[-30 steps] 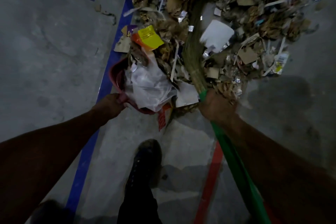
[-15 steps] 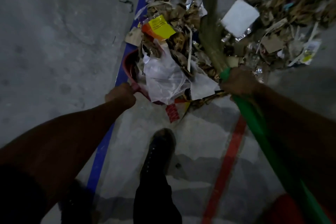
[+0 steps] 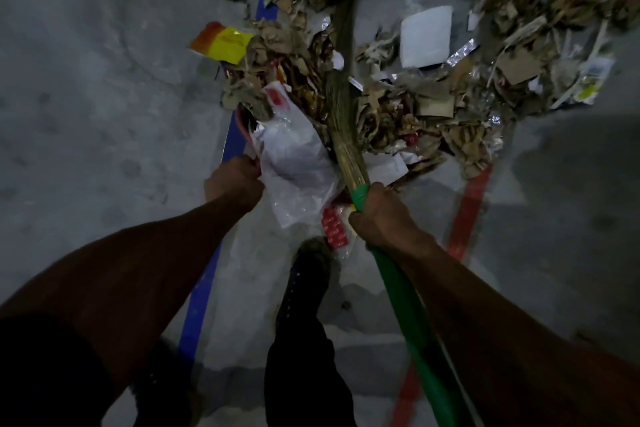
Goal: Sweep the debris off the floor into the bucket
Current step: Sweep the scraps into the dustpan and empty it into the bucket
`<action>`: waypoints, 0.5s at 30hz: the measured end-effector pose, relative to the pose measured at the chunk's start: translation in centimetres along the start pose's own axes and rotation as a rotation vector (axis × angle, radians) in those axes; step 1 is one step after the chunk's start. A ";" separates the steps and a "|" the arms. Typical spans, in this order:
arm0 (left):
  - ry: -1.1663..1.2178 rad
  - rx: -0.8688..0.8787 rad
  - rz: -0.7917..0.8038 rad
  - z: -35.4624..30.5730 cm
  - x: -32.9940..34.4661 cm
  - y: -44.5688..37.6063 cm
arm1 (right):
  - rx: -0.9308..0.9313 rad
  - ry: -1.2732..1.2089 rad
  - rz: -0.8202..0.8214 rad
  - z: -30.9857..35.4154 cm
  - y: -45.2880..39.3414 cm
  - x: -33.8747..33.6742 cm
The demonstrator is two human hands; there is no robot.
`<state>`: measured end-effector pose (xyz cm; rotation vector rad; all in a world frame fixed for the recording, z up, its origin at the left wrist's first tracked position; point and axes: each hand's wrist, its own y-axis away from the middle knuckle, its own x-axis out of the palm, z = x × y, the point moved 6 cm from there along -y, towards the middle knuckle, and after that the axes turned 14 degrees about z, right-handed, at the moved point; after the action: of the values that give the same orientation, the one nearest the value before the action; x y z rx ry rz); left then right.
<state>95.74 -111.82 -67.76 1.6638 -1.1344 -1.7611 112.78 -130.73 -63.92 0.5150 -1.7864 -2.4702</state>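
A wide heap of debris (image 3: pixel 433 107), mostly torn cardboard, paper and foil, covers the floor ahead. My right hand (image 3: pixel 381 215) grips the green handle of a straw broom (image 3: pixel 341 107) whose bristles lie across the heap. My left hand (image 3: pixel 233 182) holds the near rim of a red bucket (image 3: pixel 241 123), which is tipped toward the heap. Only a strip of the rim shows; white plastic sheeting (image 3: pixel 298 163) and scraps hide the rest.
A blue floor stripe (image 3: pixel 201 302) runs under the bucket and a red stripe (image 3: pixel 467 211) lies to the right. My dark shoe (image 3: pixel 308 274) stands just behind the bucket. A yellow-orange packet (image 3: pixel 223 42) and a white sheet (image 3: pixel 426 35) lie in the pile.
The broom has drawn back toward me, pulling more scraps over the bucket's mouth. My right hand has come closer to my left hand. The yellow packet now lies left of the heap.
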 end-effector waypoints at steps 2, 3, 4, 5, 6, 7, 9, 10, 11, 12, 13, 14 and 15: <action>0.018 -0.003 -0.004 0.1 -0.1 0.7 | 0.013 0.003 -0.001 0.0 1.0 0.0; 0.031 -0.002 -0.003 0.1 -0.2 1.1 | 0.018 0.001 -0.004 0.0 1.7 -0.1; 0.048 0.001 -0.001 0.1 -0.4 1.5 | 0.021 -0.010 -0.009 -0.1 2.5 -0.2; 0.061 0.007 0.003 0.0 -0.6 2.1 | 0.022 -0.030 -0.015 -0.1 3.4 -0.3; 0.069 0.013 0.008 -0.1 -0.9 2.7 | 0.025 -0.052 -0.018 -0.1 4.3 -0.3; 0.074 0.021 0.013 -0.2 -1.2 3.5 | 0.029 -0.071 -0.020 -0.1 5.4 -0.4; 0.091 0.043 0.013 -0.7 -2.2 5.4 | 0.034 -0.106 -0.032 -0.2 8.0 -0.6; 0.098 0.049 0.013 -0.8 -2.7 6.6 | 0.036 -0.127 -0.039 -0.2 9.5 -0.6; 0.100 0.053 0.014 -1.0 -3.5 7.9 | 0.031 -0.142 -0.046 0.0 11.1 -0.8; 0.097 0.051 0.023 -1.0 -4.1 9.3 | 0.026 -0.155 -0.050 0.2 12.9 -0.9; 0.095 0.052 0.036 -1.1 -4.8 10.8 | 0.022 -0.170 -0.053 0.3 14.8 -0.9; 0.097 0.060 0.047 -1.3 -5.6 12.5 | 0.018 -0.188 -0.057 0.6 16.7 -1.1; 0.105 0.070 0.056 -1.5 -6.5 14.3 | 0.018 -0.202 -0.060 1.0 18.7 -1.2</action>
<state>95.32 -114.89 -52.28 1.7264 -1.1961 -1.5971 110.76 -135.79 -45.95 0.3344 -1.8916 -2.6335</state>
